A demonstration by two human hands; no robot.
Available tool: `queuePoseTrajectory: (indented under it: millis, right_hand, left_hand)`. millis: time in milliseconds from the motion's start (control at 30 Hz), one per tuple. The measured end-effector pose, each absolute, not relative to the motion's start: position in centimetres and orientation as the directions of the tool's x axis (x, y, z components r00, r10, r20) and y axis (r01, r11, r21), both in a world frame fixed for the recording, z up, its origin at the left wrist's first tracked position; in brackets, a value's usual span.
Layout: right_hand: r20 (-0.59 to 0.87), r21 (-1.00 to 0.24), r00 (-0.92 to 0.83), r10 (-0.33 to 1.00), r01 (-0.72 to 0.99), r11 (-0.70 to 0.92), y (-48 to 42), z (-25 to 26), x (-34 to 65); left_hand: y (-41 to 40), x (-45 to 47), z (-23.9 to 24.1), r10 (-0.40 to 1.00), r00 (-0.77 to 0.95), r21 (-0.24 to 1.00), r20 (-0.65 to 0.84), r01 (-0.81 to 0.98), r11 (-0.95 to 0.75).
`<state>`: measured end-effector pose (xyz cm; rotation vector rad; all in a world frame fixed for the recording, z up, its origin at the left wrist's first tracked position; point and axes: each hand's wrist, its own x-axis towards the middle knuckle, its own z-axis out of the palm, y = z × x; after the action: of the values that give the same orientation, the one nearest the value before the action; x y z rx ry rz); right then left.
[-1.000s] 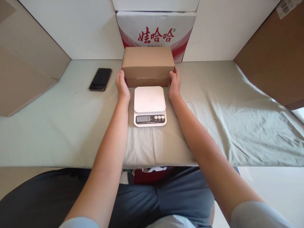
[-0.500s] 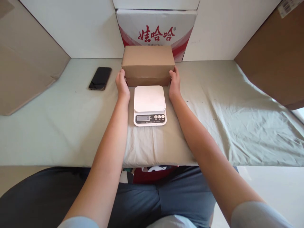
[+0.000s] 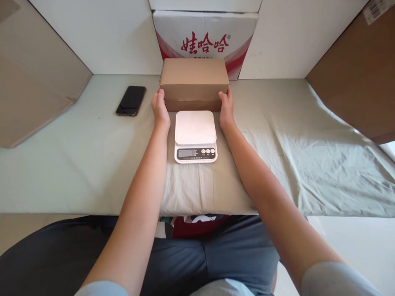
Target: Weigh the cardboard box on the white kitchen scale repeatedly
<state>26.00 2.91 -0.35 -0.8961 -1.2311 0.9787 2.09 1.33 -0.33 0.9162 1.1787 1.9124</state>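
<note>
A closed brown cardboard box [image 3: 194,91] stands just behind a white digital kitchen scale [image 3: 195,128] on the cloth-covered table. My left hand [image 3: 160,107] grips the box's left end, thumb toward the front face. At the opposite end, my right hand [image 3: 226,107] clasps the box, its thumb resting on the front right corner. Most of the other fingers are hidden behind the box ends. Nothing lies on the scale's platform, and its small display faces me with a faint digit.
A black smartphone [image 3: 131,100] lies left of the box. Behind stands a white carton with red lettering [image 3: 205,35] against white panels. Large brown cardboard panels rise at the left [image 3: 37,74] and right [image 3: 358,74]. The greenish cloth [image 3: 308,164] is wrinkled on the right.
The whole view has shifted very slightly. My right thumb sits a little farther onto the box's front face; box and scale otherwise look the same.
</note>
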Motion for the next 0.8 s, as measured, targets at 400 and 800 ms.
queuePoseTrajectory:
  millis: [400, 800]
  right_hand:
    - [0.324, -0.937, 0.039, 0.945, -0.121, 0.327, 1.4, 1.1, 24.8]
    - [0.393, -0.919, -0.02, 0.919, -0.036, 0.392, -5.8, 6.9, 25.1]
  left_hand:
    - [1.4, 1.0, -0.6, 0.83, -0.508, 0.92, 0.23, -0.164, -0.355]
    - [-7.4, 0.2, 4.2, 0.758, -0.558, 0.875, 0.338, -0.11, -0.471]
